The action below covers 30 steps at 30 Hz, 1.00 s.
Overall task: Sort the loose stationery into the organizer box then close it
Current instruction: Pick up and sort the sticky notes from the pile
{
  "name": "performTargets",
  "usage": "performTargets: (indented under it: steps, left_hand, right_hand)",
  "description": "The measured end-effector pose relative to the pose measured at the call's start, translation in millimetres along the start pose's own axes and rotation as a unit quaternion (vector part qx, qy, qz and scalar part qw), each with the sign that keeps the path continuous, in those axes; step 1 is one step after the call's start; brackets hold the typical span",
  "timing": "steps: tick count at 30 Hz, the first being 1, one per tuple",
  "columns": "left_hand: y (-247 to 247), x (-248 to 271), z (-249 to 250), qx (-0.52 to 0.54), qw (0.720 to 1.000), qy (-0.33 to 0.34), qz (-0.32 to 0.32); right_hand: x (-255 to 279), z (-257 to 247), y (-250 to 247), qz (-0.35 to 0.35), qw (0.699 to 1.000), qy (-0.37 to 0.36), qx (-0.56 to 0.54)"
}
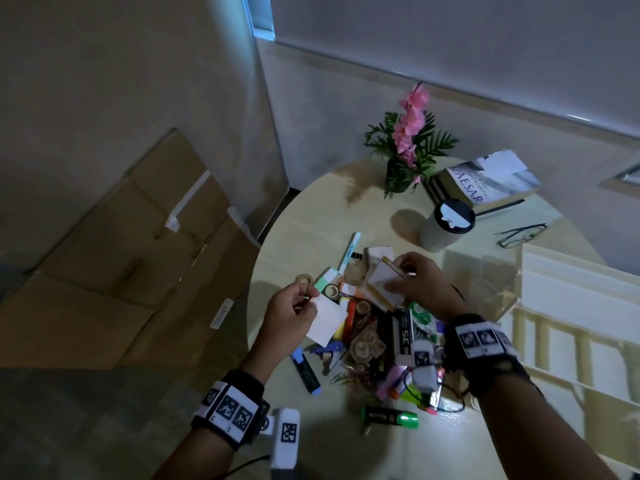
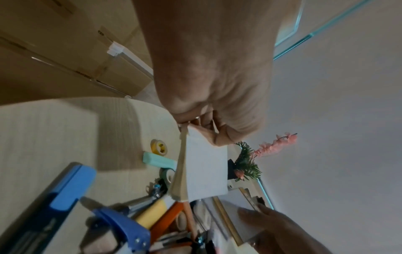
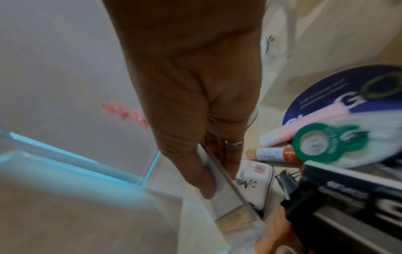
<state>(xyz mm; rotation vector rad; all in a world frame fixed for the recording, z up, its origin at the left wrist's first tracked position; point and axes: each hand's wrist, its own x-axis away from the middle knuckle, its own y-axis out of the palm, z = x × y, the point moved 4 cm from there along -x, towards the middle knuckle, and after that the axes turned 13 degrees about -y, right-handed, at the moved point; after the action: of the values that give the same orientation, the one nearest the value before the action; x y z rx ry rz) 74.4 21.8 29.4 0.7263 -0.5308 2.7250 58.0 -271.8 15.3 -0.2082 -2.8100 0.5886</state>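
Note:
A heap of loose stationery [image 1: 374, 341] lies in the middle of a round pale table [image 1: 311, 220]. My left hand [image 1: 308, 299] pinches a white note pad [image 1: 327, 322] by its upper corner and holds it above the heap's left side; the left wrist view shows the note pad [image 2: 204, 168] with its stacked page edges. My right hand [image 1: 401, 271] grips a second white square pad [image 1: 382, 284] over the far side of the heap, thumb on top in the right wrist view [image 3: 206, 185]. A clear plastic organizer box [image 1: 485, 282] sits right of the heap; its lid state is unclear.
In the heap are a blue highlighter [image 1: 304, 370], a green highlighter [image 1: 391, 415], tape rolls [image 1: 304, 279], clips and markers. At the back stand a potted plant [image 1: 408, 147], a book [image 1: 485, 181], a lidded cup [image 1: 446, 223] and glasses [image 1: 523, 233]. Cardboard boxes [image 1: 121, 254] lie left on the floor.

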Motion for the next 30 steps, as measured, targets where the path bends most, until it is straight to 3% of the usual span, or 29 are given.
performTargets:
  steps: [4,7,10,13,15,23,26,30]
  left_hand:
    - [26,23,20,0.019,0.992,0.008,-0.128]
    - [57,42,33,0.013,0.97,0.028,-0.243]
    - [89,52,31,-0.019,0.955,0.027,-0.295]
    - [115,62,30,-0.007,0.949,0.016,-0.314]
    - [133,72,30,-0.002,0.949,0.018,-0.315]
    - [208,109,36,-0.042,0.966,0.085,-0.24]
    - [229,112,35,-0.075,0.967,0.102,-0.22]
    - [254,123,41,-0.084,0.96,0.115,-0.243]
  right_hand:
    - [82,-10,-14,0.036,0.982,0.016,-0.186]
    - [136,18,-10,-0.001,0.97,0.05,-0.237]
    - [182,50,-12,-0.021,0.96,0.107,-0.257]
    - [218,64,-24,-0.032,0.951,0.114,-0.286]
    - [233,69,-37,-0.004,0.954,0.102,-0.283]
    - [255,62,-79,0.048,0.966,0.035,-0.251]
    - [263,64,-97,0.056,0.957,0.026,-0.284]
    - [271,73,-116,0.086,0.943,0.026,-0.322]
